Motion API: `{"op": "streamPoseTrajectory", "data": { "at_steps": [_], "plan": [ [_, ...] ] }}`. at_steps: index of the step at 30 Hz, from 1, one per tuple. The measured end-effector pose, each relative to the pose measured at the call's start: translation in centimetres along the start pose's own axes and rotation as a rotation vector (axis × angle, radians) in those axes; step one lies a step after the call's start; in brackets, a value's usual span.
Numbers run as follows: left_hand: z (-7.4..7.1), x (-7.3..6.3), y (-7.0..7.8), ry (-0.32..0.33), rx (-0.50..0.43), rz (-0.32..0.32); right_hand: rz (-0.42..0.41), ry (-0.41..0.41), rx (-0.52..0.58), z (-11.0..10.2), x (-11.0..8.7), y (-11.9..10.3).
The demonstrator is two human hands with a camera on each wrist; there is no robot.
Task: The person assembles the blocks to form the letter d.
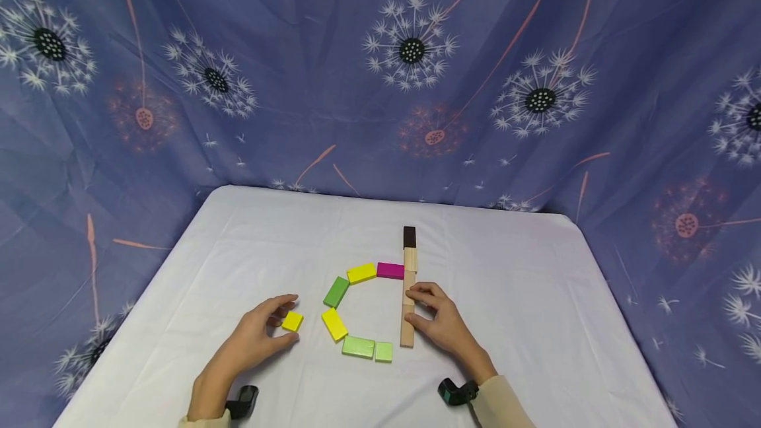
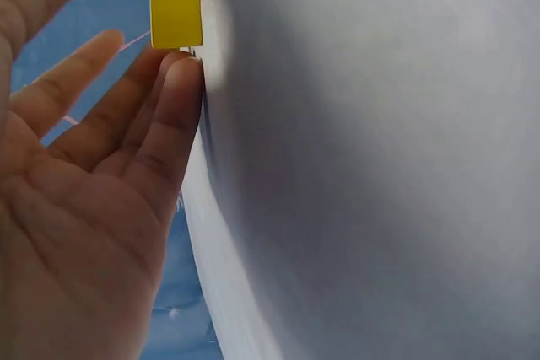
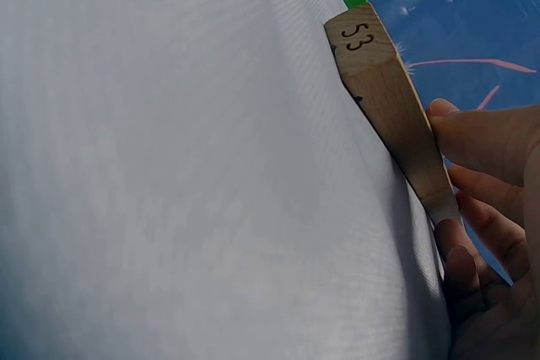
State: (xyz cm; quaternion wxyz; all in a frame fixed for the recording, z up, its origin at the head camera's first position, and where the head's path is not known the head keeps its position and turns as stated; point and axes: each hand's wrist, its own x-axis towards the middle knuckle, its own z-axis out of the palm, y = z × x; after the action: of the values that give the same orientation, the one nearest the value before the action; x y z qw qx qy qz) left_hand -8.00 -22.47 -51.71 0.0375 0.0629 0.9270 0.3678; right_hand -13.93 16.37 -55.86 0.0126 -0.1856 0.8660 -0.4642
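Observation:
My left hand (image 1: 255, 334) curves around a small yellow block (image 1: 292, 321), thumb on the near side and fingers on the far side. In the left wrist view the yellow block (image 2: 175, 2) lies just past the fingertips; the thumb looks apart from it. My right hand (image 1: 442, 322) touches the right side of a straight row of plain wooden blocks (image 1: 407, 325) with thumb and fingertips. The right wrist view shows a wooden block (image 3: 380, 82) with engraved digits on its end. A dark block (image 1: 409, 237) tops the row.
Left of the row, blocks form a curve: magenta (image 1: 390, 271), yellow (image 1: 361, 274), green (image 1: 336, 292), another yellow (image 1: 334, 325), then light green (image 1: 359, 347) and a short light green one (image 1: 383, 352). A white cloth (image 1: 505, 269) covers the table; a blue patterned curtain (image 1: 333, 84) hangs behind.

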Motion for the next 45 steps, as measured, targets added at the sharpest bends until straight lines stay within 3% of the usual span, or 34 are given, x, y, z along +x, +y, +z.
{"op": "streamPoseTrajectory", "data": {
  "at_steps": [9, 19, 31, 35, 45],
  "plan": [
    [0.0, 0.3, 0.4, -0.015, 0.023, -0.05, 0.011, 0.001, 0.003, 0.0, 0.0, -0.1],
    [0.1, 0.6, 0.6, -0.012, 0.029, -0.059, 0.01, 0.004, -0.002, 0.0, 0.1, -0.1],
    [0.4, 0.7, 0.8, -0.031, -0.008, 0.002, 0.02, -0.003, -0.005, 0.0, 0.0, 0.0],
    [0.6, 0.8, 1.1, -0.047, -0.031, 0.053, 0.011, 0.004, 0.003, 0.0, 0.0, 0.0],
    [0.9, 1.3, 2.3, -0.044, -0.069, 0.091, 0.006, 0.004, -0.002, 0.0, -0.1, 0.0]
  ]
}}
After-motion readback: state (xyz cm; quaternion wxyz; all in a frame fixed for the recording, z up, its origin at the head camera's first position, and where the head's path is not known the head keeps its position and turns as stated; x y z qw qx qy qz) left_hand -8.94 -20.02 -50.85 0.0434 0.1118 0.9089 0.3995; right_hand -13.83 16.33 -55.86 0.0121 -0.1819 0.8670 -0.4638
